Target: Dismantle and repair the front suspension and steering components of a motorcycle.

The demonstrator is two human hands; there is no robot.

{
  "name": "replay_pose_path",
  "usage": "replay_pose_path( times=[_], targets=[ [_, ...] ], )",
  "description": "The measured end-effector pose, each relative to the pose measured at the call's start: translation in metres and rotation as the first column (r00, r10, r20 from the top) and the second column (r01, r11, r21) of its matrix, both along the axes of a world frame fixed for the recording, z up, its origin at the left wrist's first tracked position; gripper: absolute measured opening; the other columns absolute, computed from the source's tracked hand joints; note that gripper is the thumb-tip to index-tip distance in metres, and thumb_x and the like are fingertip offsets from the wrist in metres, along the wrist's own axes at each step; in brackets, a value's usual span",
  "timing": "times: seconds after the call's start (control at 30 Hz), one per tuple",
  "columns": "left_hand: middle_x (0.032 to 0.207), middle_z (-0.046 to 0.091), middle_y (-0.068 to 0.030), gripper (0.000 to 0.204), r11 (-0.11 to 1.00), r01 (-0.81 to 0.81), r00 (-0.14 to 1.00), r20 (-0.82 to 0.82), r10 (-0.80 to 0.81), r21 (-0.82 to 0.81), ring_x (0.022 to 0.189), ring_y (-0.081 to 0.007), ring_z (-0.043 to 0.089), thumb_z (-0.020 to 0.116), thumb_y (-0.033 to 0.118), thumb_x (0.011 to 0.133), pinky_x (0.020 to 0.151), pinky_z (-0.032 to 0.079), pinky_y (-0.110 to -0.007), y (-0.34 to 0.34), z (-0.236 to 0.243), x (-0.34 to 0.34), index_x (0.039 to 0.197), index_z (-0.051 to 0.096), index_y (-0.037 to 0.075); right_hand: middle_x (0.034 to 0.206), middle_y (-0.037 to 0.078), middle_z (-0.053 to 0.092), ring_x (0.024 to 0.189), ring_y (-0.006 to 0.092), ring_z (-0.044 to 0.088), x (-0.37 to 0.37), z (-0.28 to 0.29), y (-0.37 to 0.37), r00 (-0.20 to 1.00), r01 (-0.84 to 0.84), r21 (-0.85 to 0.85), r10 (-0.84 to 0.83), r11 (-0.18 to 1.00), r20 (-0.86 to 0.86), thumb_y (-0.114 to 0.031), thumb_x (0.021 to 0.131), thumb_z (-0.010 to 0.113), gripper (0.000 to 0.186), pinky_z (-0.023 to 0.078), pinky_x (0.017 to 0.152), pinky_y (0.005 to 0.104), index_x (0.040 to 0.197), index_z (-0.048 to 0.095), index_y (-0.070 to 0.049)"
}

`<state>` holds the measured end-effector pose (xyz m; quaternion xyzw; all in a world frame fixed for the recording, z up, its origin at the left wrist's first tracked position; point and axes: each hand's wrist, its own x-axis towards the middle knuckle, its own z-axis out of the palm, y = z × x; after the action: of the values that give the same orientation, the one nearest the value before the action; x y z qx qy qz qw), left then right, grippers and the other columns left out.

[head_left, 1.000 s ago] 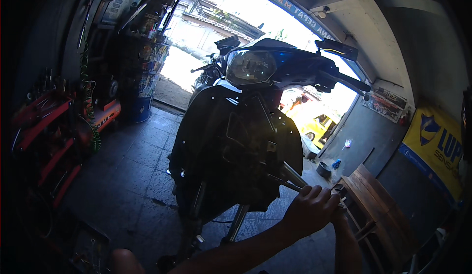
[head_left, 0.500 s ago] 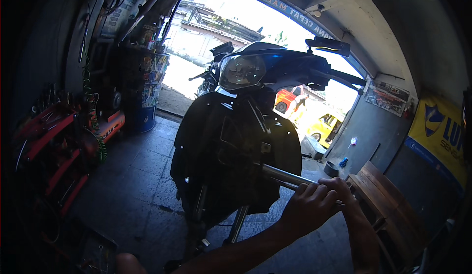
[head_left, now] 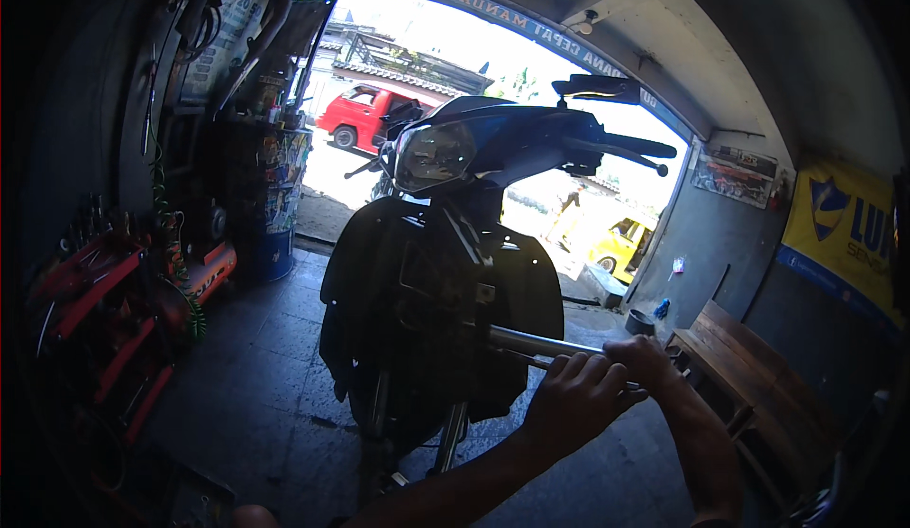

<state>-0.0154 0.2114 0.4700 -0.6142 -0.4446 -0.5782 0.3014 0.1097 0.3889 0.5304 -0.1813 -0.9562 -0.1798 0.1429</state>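
Observation:
A dark motorcycle [head_left: 445,282] stands front-on before me, its headlight [head_left: 434,155] facing me and bare fork tubes [head_left: 452,438] below. From its steering area a silver metal pipe [head_left: 545,342] sticks out to the right. My right hand [head_left: 646,362] is closed around the pipe's outer end. Just nearer, my left hand [head_left: 576,397] is closed on a thinner metal rod [head_left: 537,361] running below the pipe; the fingers hide most of that rod. Where pipe and rod meet the motorcycle is too dark to make out.
A red tool rack [head_left: 100,291] and an orange compressor tank [head_left: 210,267] stand left, near a blue drum [head_left: 273,253]. At right are a wooden bench [head_left: 749,357] and a dark bucket [head_left: 640,321]. Outside the doorway are a red van [head_left: 365,116] and a yellow vehicle [head_left: 621,245].
My view has shifted slightly, so the motorcycle and my hands appear a little farther left. Both hands keep their hold. Outside, the red van has moved left past the motorcycle.

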Motion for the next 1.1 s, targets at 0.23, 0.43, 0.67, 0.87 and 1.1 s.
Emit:
replay_pose_path(
  times=[0.23,0.43,0.67,0.87,1.1],
  targets=[
    [0.083,0.064,-0.0062,0.033,1.0,0.01,1.0,0.005,-0.01,-0.021,0.082,-0.0241,0.067,0.078,0.04,0.086,0.078,0.05,-0.043,0.0,0.002,0.001,0.09,0.065,0.01,0.064,0.017,0.064,0.064,0.0392,0.069,0.007,-0.006,-0.001,0.999,-0.035,-0.058,0.033,0.998,-0.025,-0.041,0.089,0.071,0.038,0.055,0.059,0.0491,0.073,0.062,-0.008],
    [0.085,0.066,-0.0066,0.033,0.999,0.003,1.0,-0.017,-0.004,-0.037,0.083,-0.0241,0.067,0.077,0.041,0.087,0.078,0.052,-0.042,0.002,0.003,0.002,0.091,0.065,0.01,0.064,0.016,0.066,0.062,0.037,0.07,0.013,-0.001,-0.01,0.993,-0.121,0.006,0.121,0.993,-0.002,-0.035,0.088,0.073,0.03,0.056,0.059,0.0481,0.078,0.064,-0.008],
    [0.084,0.066,-0.0071,0.035,0.998,0.001,1.0,-0.016,-0.001,-0.056,0.083,-0.0247,0.068,0.077,0.042,0.087,0.079,0.053,-0.042,-0.001,0.001,0.001,0.089,0.065,0.01,0.067,0.017,0.067,0.065,0.037,0.071,0.011,-0.004,-0.009,0.997,-0.08,0.025,0.08,0.997,0.003,-0.037,0.09,0.069,0.03,0.058,0.061,0.0482,0.081,0.066,-0.009],
    [0.082,0.064,-0.0061,0.033,0.997,-0.003,1.0,0.01,0.004,-0.081,0.081,-0.0241,0.067,0.077,0.041,0.087,0.077,0.052,-0.042,-0.001,0.004,0.001,0.088,0.065,0.01,0.068,0.019,0.067,0.066,0.0389,0.07,0.008,0.003,0.024,0.94,-0.014,0.035,0.025,0.999,-0.34,-0.039,0.087,0.075,0.037,0.055,0.06,0.0497,0.08,0.067,-0.004],
    [0.082,0.064,-0.0061,0.033,0.999,0.035,0.999,0.042,-0.035,-0.017,0.081,-0.0245,0.067,0.076,0.041,0.087,0.079,0.052,-0.042,0.003,0.003,0.003,0.09,0.063,0.011,0.069,0.015,0.068,0.069,0.0391,0.071,0.015,-0.003,0.0,0.985,-0.175,-0.148,0.174,0.973,-0.021,-0.03,0.09,0.069,0.023,0.057,0.064,0.0493,0.081,0.065,-0.009]
  ],
)
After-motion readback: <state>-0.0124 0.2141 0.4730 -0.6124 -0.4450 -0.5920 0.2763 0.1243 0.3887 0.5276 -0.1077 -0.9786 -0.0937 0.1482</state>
